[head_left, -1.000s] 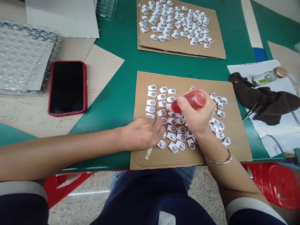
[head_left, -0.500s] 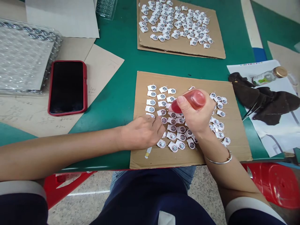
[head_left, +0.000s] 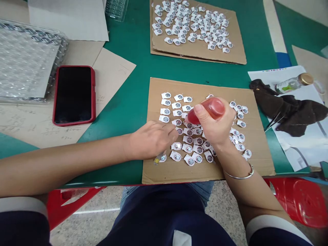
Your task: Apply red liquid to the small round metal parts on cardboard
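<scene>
Several small white tabs with round metallic discs [head_left: 175, 156] lie in rough rows on a cardboard sheet [head_left: 164, 174]. My left hand [head_left: 153, 140] is closed around a thin stick with a yellowish end [head_left: 156, 160], over the left part of the sheet; its fingertips are partly hidden. My right hand [head_left: 217, 126] grips a red squeeze bottle [head_left: 211, 108], tilted with its narrow end down and left toward the tabs. The two hands are close but apart. Some tabs are hidden beneath both hands.
A second cardboard sheet [head_left: 194, 56] with many tabs lies at the back. Left are a red-cased phone [head_left: 73, 95] and a bubble-wrapped pack [head_left: 25, 65]. Right are a dark cloth [head_left: 294, 119], tweezers [head_left: 273, 122] and a glass jar [head_left: 294, 83].
My left hand has shifted slightly left with the stick, uncovering tabs near the lower left of the sheet. My right hand and the bottle have barely moved.
</scene>
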The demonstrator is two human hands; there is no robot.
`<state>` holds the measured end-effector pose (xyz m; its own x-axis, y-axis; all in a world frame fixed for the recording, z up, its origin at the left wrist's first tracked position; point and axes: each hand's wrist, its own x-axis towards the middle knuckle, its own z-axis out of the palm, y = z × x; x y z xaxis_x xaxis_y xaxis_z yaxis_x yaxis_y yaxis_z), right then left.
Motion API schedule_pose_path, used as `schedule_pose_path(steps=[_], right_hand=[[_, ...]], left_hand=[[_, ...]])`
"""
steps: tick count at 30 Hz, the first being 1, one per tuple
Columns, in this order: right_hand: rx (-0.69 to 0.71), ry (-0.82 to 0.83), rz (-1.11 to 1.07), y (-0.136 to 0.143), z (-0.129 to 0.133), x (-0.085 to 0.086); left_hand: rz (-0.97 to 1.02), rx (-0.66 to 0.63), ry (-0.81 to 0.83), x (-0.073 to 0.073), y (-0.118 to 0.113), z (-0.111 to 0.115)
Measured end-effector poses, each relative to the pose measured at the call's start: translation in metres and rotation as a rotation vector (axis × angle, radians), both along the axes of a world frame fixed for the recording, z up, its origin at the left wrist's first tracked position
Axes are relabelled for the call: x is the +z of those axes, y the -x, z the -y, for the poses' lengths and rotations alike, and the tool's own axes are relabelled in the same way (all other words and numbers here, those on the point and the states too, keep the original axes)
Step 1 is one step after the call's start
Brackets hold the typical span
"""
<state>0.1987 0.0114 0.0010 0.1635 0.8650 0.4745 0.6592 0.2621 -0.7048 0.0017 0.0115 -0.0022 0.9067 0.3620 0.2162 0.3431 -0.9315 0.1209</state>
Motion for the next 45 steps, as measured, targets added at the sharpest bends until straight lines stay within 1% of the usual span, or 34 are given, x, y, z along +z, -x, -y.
schedule_pose_path(steps=[7,15,18,22,28,32,35,41,45], right_hand=[[0.000,0.003,-0.017,0.000,0.000,0.000],[0.012,0.014,-0.036,-0.001,0.000,-0.001],[0.032,0.034,-0.041,-0.001,0.001,-0.001],[0.024,0.014,-0.032,-0.001,0.001,-0.001],[0.036,0.086,-0.046,-0.001,0.002,-0.001],[0.028,0.057,-0.014,0.000,0.002,0.001],[0.024,0.046,0.003,0.000,0.003,0.002],[0.031,0.042,-0.001,0.000,0.003,0.001],[0.051,0.030,-0.024,0.001,0.003,0.000]], left_hand=[[0.053,0.031,0.169,-0.004,0.004,-0.006],[0.086,0.037,0.212,-0.006,0.005,-0.007],[0.119,0.037,0.216,-0.005,0.005,-0.008],[0.145,0.034,0.243,-0.003,0.005,-0.010],[0.137,0.036,0.294,-0.001,0.006,-0.012],[0.202,0.032,0.341,-0.003,0.007,-0.015],[0.266,0.021,0.411,-0.005,0.008,-0.017],[0.273,0.093,0.518,-0.002,0.007,-0.024],[0.330,0.126,0.591,-0.003,0.007,-0.028]])
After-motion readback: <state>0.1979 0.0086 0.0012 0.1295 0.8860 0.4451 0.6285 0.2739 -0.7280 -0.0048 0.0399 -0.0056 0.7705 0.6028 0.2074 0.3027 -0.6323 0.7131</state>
